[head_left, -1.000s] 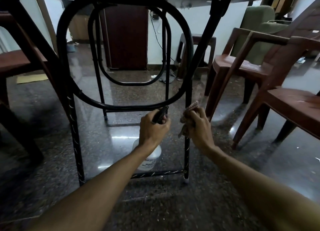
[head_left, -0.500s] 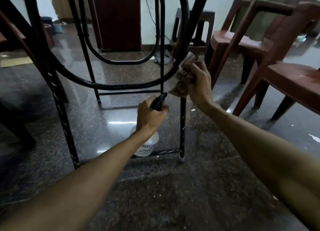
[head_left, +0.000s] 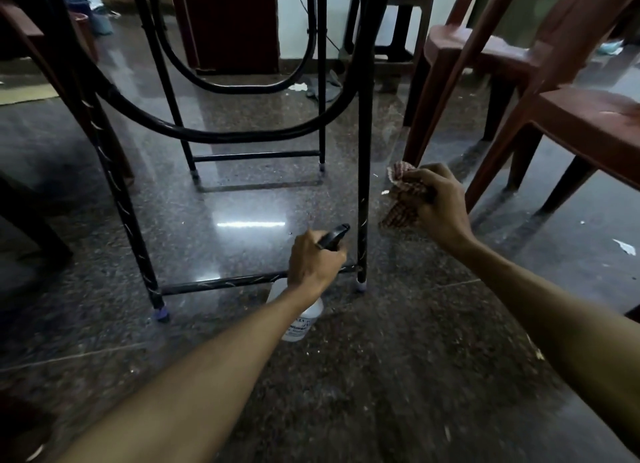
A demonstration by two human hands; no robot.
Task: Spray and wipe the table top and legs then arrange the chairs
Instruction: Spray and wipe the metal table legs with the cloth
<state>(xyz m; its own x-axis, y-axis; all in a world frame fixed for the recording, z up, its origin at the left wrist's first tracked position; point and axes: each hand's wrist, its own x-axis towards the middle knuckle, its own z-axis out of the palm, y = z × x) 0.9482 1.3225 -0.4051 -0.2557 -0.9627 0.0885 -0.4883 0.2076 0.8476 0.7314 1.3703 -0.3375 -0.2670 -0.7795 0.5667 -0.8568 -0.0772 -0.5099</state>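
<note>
Head view: what has just changed for you?

Your right hand [head_left: 434, 206] was high on the near right leg [head_left: 363, 150] half a second ago, wiping; now it is lower and off the metal, just to the leg's right; its grip is clenched round the checked cloth [head_left: 398, 214].

And your left?

Your left hand [head_left: 315, 265] has hardly shifted; its grip grasps the spray bottle [head_left: 304, 320] by the black trigger head, nozzle close to the lower leg, just above the crossbar [head_left: 221, 284]; whether the bottle rests on the floor [head_left: 381, 376] I cannot tell.

So where does that put you?

By my reading you have cleared the cloth aside to spray the lower leg; a wipe should follow; the surface itself is out of frame above; the chairs [head_left: 571, 116] stand pulled out on your right, not yet arranged.
</note>
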